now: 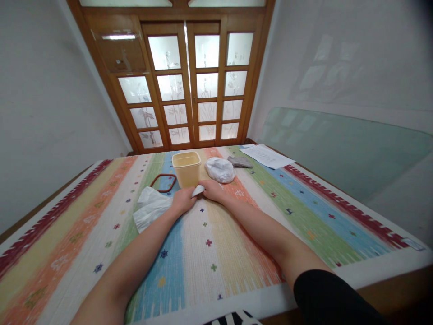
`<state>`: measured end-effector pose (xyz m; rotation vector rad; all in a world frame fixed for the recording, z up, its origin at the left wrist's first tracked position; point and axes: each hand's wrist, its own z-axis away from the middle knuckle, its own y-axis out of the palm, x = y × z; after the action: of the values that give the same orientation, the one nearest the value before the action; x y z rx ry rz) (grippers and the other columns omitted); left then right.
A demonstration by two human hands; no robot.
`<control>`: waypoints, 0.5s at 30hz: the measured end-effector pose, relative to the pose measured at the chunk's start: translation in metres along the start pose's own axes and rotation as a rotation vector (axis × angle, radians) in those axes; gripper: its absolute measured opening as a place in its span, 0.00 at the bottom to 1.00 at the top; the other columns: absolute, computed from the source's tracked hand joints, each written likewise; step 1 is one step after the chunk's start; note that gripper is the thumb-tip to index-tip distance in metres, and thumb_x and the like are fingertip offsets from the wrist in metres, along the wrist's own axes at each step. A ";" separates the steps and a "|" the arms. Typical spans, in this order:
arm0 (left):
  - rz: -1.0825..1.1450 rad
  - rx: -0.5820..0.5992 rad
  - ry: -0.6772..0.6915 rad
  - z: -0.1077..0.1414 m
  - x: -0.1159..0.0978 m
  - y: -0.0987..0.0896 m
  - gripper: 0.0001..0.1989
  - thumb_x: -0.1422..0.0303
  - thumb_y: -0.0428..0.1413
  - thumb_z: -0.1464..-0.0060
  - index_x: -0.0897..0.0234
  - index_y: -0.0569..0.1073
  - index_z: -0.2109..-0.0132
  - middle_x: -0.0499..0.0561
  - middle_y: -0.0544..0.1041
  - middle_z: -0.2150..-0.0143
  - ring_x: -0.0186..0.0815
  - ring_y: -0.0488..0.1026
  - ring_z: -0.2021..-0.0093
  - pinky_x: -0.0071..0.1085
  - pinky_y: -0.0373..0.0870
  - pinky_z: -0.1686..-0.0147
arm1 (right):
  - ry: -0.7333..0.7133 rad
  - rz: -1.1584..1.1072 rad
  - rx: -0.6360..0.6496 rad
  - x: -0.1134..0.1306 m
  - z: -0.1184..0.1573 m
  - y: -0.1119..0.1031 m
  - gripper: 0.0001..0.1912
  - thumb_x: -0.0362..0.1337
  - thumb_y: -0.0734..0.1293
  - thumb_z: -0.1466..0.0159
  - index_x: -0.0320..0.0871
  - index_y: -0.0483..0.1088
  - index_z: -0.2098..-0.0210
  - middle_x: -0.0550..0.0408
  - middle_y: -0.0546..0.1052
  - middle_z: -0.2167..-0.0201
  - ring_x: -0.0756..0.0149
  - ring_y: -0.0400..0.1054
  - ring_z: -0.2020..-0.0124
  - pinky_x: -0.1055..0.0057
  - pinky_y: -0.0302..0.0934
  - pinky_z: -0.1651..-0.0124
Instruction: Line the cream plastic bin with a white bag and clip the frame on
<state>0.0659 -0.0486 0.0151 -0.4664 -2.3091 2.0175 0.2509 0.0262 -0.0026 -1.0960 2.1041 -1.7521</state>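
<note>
A white plastic bag [151, 208] is stretched between my two hands, bunched into a narrow strip where they meet. My left hand [183, 200] is closed around the bunched part, and the loose end fans out on the tablecloth to its left. My right hand [210, 190] pinches the other end of the strip. Just beyond both hands stands a pale yellow square bin [187, 169], upright with its mouth facing up; its inside is only partly visible. A reddish-brown square ring [163, 175] lies flat left of the bin.
Right of the bin sits a crumpled white bundle [220, 169], with a grey folded cloth [240, 162] behind it. Printed paper sheets [267, 155] lie at the far right. A striped cloth [203, 262] covers the table. Walls flank both sides, and wooden glazed doors [187, 81] stand beyond.
</note>
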 end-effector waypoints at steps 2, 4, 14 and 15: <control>0.002 0.000 0.002 0.000 0.001 0.001 0.10 0.63 0.52 0.37 0.57 0.77 0.53 0.52 0.83 0.53 0.43 0.79 0.52 0.32 0.69 0.57 | 0.005 0.002 0.002 0.001 0.000 -0.001 0.08 0.32 0.66 0.40 0.43 0.74 0.60 0.52 0.81 0.59 0.60 0.73 0.56 0.72 0.59 0.56; 0.005 -0.007 0.007 -0.001 0.001 0.002 0.10 0.63 0.52 0.37 0.57 0.77 0.54 0.51 0.83 0.53 0.43 0.79 0.53 0.32 0.68 0.58 | 0.007 -0.003 0.008 0.002 0.001 -0.002 0.08 0.31 0.66 0.40 0.43 0.74 0.60 0.51 0.81 0.59 0.60 0.73 0.56 0.72 0.59 0.56; -0.036 -0.161 -0.086 0.000 0.001 -0.007 0.13 0.72 0.52 0.41 0.60 0.73 0.50 0.53 0.81 0.56 0.43 0.77 0.55 0.34 0.67 0.56 | 0.093 0.052 -0.060 0.006 0.003 -0.009 0.10 0.32 0.63 0.36 0.44 0.75 0.57 0.50 0.82 0.60 0.58 0.73 0.59 0.70 0.59 0.58; -0.037 -0.189 -0.082 0.000 0.001 -0.009 0.13 0.73 0.53 0.41 0.60 0.73 0.50 0.53 0.80 0.56 0.43 0.76 0.54 0.34 0.67 0.55 | 0.100 0.064 -0.065 0.006 0.002 -0.010 0.10 0.33 0.63 0.36 0.44 0.75 0.57 0.49 0.82 0.60 0.58 0.74 0.59 0.70 0.59 0.58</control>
<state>0.0635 -0.0491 0.0234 -0.3516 -2.5506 1.8447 0.2521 0.0206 0.0073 -0.9637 2.2434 -1.7554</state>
